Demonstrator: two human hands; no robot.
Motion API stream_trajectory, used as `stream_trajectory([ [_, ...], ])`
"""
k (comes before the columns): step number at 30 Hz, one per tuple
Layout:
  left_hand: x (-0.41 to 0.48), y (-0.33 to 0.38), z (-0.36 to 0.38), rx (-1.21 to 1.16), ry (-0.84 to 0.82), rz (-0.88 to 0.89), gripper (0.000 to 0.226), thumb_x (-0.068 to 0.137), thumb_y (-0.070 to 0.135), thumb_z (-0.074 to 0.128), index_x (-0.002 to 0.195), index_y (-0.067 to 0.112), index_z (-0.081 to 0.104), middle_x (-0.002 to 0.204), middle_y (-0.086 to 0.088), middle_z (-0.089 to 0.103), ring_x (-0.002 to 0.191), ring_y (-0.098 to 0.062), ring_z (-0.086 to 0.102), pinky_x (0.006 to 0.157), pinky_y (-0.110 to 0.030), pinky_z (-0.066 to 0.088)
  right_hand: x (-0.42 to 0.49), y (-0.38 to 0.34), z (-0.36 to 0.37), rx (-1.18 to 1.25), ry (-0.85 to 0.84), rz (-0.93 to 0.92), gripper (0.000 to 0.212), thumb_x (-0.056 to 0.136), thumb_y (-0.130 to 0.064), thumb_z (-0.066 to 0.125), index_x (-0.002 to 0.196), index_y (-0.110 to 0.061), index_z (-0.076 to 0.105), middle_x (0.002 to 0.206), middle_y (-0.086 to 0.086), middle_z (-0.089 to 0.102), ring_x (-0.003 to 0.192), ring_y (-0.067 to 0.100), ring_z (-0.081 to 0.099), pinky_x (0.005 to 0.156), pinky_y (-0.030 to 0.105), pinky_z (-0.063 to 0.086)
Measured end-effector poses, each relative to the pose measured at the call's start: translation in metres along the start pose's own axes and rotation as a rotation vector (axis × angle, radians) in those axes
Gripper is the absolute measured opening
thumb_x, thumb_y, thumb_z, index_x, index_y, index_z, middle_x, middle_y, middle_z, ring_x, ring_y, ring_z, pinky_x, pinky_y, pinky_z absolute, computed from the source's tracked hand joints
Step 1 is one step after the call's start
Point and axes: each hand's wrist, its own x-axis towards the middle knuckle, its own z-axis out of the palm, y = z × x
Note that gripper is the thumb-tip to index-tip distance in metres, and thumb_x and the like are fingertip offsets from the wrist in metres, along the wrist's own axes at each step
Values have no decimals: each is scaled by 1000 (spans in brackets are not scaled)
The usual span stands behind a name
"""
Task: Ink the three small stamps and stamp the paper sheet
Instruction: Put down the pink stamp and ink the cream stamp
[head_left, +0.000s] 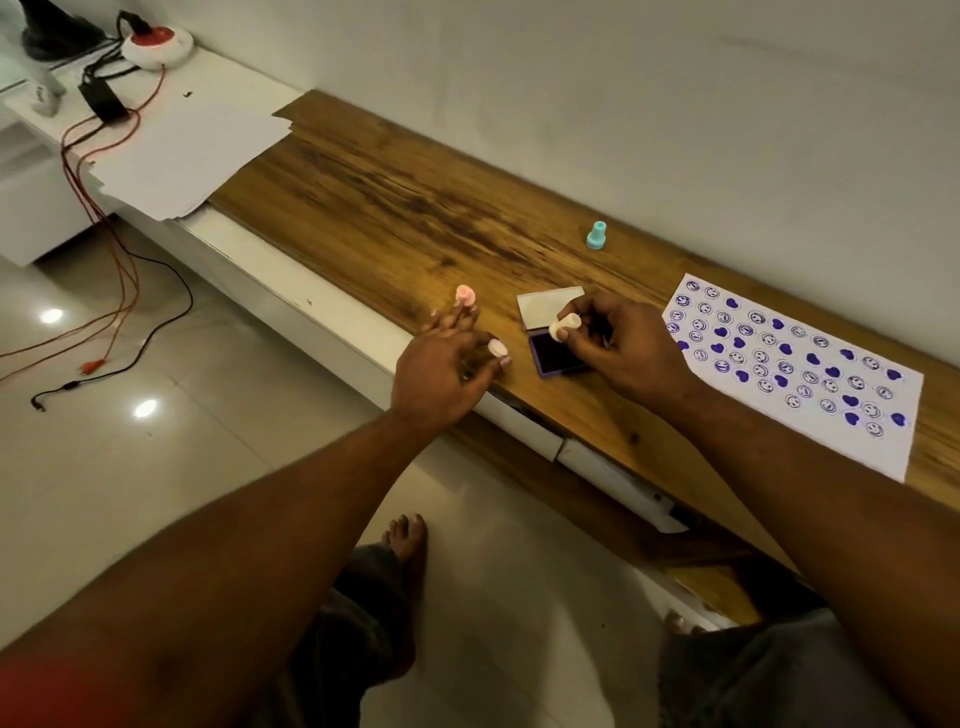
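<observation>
Stamp (563, 327) of cream plastic, pinched sideways in the right hand's (623, 348) curled fingers, hovers over the open purple ink pad (553, 356) at frame centre, apparently for inking. Left hand (441, 364), fingers spread, is at a pink stamp (465, 294). Teal stamp (596, 236) waits above. Paper sheet (893, 447), at right, is crowded with prints.

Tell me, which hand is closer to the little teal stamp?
The right hand. It is in front of the teal stamp, over the purple ink pad, pinching a cream stamp. The left hand is farther off to the left, stretched open by the pink stamp.
</observation>
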Motion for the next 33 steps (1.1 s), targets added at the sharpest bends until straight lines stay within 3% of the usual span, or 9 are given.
stream_trajectory([
  [5, 4, -5, 13, -56, -14, -61, 50, 94, 63, 59, 123, 25, 76, 157, -6, 53, 155, -21, 33, 129, -44, 21, 0, 4, 1, 22, 27, 6, 24, 96, -35, 74, 119, -25, 71, 96, -9, 71, 84, 10, 65, 61, 13, 45],
  [8, 16, -9, 13, -107, 54, -123, 48, 93, 65, 61, 120, 28, 75, 163, -4, 45, 159, -22, 22, 129, -49, 15, -2, 6, 2, 56, 23, 9, 23, 96, -35, 75, 117, -27, 71, 95, -8, 72, 85, 11, 65, 63, 21, 49],
  [13, 33, -10, 15, -70, 109, -217, 45, 94, 65, 62, 119, 31, 75, 165, -2, 43, 160, -23, 22, 130, -53, 12, -2, 13, 4, 71, -1, 8, 19, 96, -37, 74, 114, -31, 71, 95, -9, 72, 86, 11, 63, 62, 22, 47],
  [17, 39, -19, 11, 13, 64, -267, 60, 92, 73, 58, 137, 36, 67, 171, -2, 31, 162, -26, 11, 129, -55, 4, -1, 20, 6, 73, -7, -2, 20, 96, -38, 74, 115, -32, 70, 96, -9, 72, 87, 9, 62, 62, 18, 46],
  [20, 34, -34, 4, 137, 176, -194, 80, 87, 84, 55, 153, 39, 51, 175, -3, 20, 163, -29, 5, 129, -54, -1, 1, 24, 5, 48, -3, -5, 21, 97, -38, 73, 116, -33, 70, 94, -10, 71, 85, 9, 63, 60, 17, 45],
  [22, 30, -44, 1, 185, 247, -241, 80, 88, 83, 54, 155, 40, 47, 176, -3, 16, 163, -31, 2, 128, -54, -3, 1, 25, 5, 51, 9, -1, 20, 97, -38, 74, 115, -32, 70, 92, -10, 71, 83, 8, 63, 59, 15, 43],
  [25, 30, -55, 4, 129, 217, -358, 75, 96, 72, 55, 157, 31, 47, 175, -8, 17, 162, -35, 0, 129, -56, 4, 2, 28, 3, 68, 34, 5, 20, 95, -38, 75, 114, -32, 71, 91, -9, 71, 83, 9, 63, 59, 14, 44],
  [29, 38, -61, 3, 45, 209, -442, 62, 108, 51, 49, 156, 13, 48, 172, -9, 28, 161, -35, 11, 127, -56, 23, 0, 33, 4, 65, 41, 7, 22, 95, -41, 75, 114, -31, 72, 88, -10, 71, 80, 9, 64, 59, 13, 45],
  [33, 40, -57, -1, 7, 231, -437, 51, 110, 42, 47, 150, 11, 56, 166, -8, 41, 159, -33, 23, 126, -54, 28, -2, 36, 1, 76, 49, 12, 22, 95, -43, 75, 114, -32, 72, 86, -11, 71, 80, 8, 64, 59, 13, 45],
])
